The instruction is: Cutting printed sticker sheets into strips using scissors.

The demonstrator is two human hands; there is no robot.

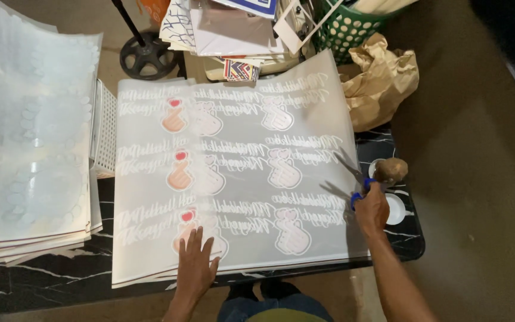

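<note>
The large translucent printed sheet (239,179) lies flat across the dark marbled surface (49,280), covering most of its middle; it carries rows of white script and finger-heart hand pictures, some peach with red hearts, some pale. At the sheet's right edge, the right hand (372,210) is closed around the blue handles of a pair of scissors (353,176), whose blades stand open and point up and left over the sheet's margin. At the sheet's near edge, left of centre, the left hand (196,262) rests palm down with fingers spread, pressing on the sheet beside a peach hand picture.

Just right of the sheet, beyond the scissors, a brownish lump (391,170) sits near a small white round lid (396,209). Left of the sheet lies a stack of pale sheets (31,137) and, between the two, a white perforated basket (105,128). Above the sheet's top edge stand piled papers and boxes (233,30), a green basket (347,27) and crumpled brown paper (382,77).
</note>
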